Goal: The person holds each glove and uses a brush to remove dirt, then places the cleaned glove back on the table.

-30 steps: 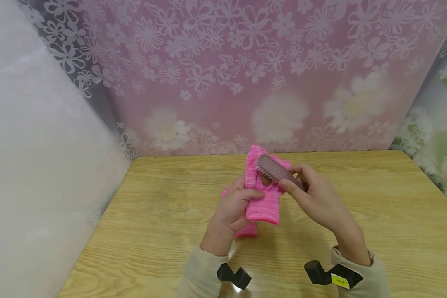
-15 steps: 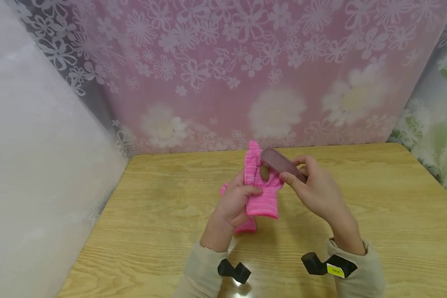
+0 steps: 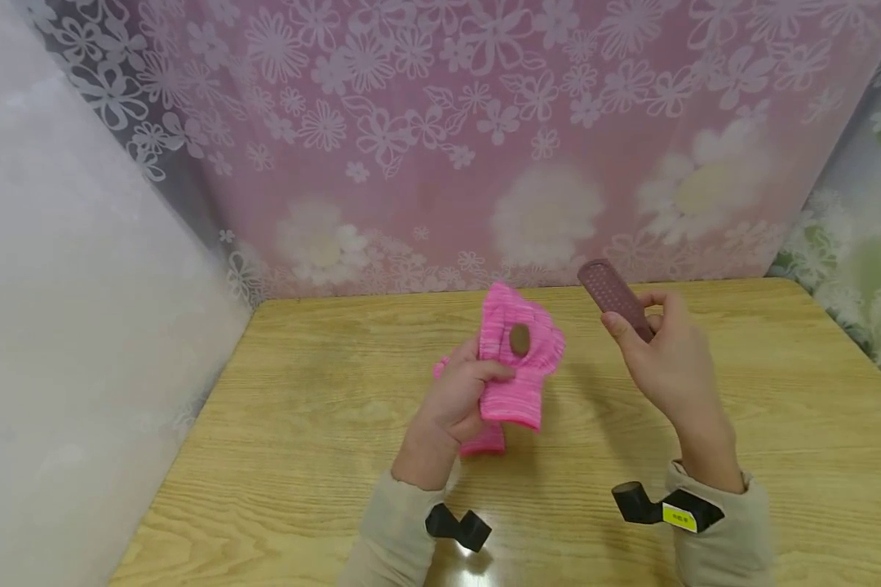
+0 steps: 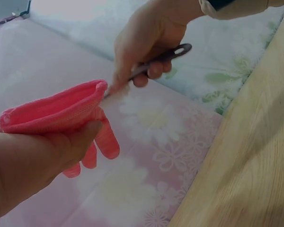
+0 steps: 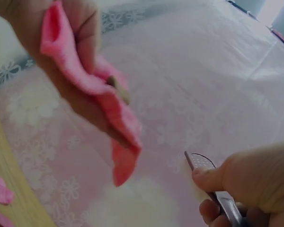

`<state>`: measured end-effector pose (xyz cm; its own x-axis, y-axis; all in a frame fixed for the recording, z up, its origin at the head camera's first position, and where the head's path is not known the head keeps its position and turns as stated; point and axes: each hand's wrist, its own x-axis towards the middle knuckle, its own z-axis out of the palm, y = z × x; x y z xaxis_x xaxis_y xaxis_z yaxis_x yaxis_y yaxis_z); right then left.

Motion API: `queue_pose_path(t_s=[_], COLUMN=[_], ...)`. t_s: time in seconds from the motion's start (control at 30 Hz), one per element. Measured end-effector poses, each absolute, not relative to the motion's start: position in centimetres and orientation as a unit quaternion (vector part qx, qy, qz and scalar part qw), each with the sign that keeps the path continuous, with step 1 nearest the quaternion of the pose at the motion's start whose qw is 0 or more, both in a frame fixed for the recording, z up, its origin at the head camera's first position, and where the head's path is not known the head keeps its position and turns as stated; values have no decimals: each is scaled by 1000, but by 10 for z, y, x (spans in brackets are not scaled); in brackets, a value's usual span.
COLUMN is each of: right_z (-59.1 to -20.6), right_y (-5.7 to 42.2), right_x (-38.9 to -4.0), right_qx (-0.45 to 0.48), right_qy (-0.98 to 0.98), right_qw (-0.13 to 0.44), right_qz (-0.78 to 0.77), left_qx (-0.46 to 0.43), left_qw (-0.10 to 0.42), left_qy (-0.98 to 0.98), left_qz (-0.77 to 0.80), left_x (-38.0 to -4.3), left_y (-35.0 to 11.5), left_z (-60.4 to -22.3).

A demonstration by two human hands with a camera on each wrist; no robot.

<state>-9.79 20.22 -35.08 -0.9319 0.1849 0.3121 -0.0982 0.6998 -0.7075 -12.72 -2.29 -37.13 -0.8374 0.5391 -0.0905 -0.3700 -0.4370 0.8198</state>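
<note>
My left hand (image 3: 448, 399) grips a pink knitted glove (image 3: 511, 399) above the table, thumb across its front near the cuff. A brown oval piece (image 3: 520, 339) shows on the glove's face; in the right wrist view this oval (image 5: 118, 89) stands out from the fabric. My right hand (image 3: 679, 367) holds a mauve brush (image 3: 613, 295) by its handle, apart from the glove and to its right. The perforated back of the brush faces the head camera, which hides the bristles there. In the left wrist view the glove's cuff (image 4: 52, 111) gapes and its fingers dangle.
A second pink glove (image 3: 484, 440) lies on the wooden table (image 3: 308, 408), partly hidden beneath my left hand. Behind the table's far edge hangs a pink flowered curtain (image 3: 426, 204), and a whitish sheet (image 3: 88, 285) borders the left side.
My right hand has drawn the brush off the glove, up and to the right, leaving the brown oval in full view. My left hand still holds the glove in about the same place.
</note>
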Motion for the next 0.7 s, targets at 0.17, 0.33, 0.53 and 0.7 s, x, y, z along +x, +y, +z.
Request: queue_pose_path(t_s=[0.17,0.33,0.53,0.7], right_z=[-341,-338,-347,-350], right_y=[192,165,147,149], right_x=[-91,-87,-91,-93], right_qx=[40,135,173,136], right_qy=[-891,-910,-917,-913], right_qw=[191,192,188,172], right_qz=[410,343,307,344], left_qx=[83,95,102,112], left_qw=[252,240,231,238], left_qy=[461,449,451,449], left_qz=[847,855,856,854], left_x=[-130,-131,-131,-131], left_y=[-24,-24,-24,-23], left_z=[-373,-374,-374,-373])
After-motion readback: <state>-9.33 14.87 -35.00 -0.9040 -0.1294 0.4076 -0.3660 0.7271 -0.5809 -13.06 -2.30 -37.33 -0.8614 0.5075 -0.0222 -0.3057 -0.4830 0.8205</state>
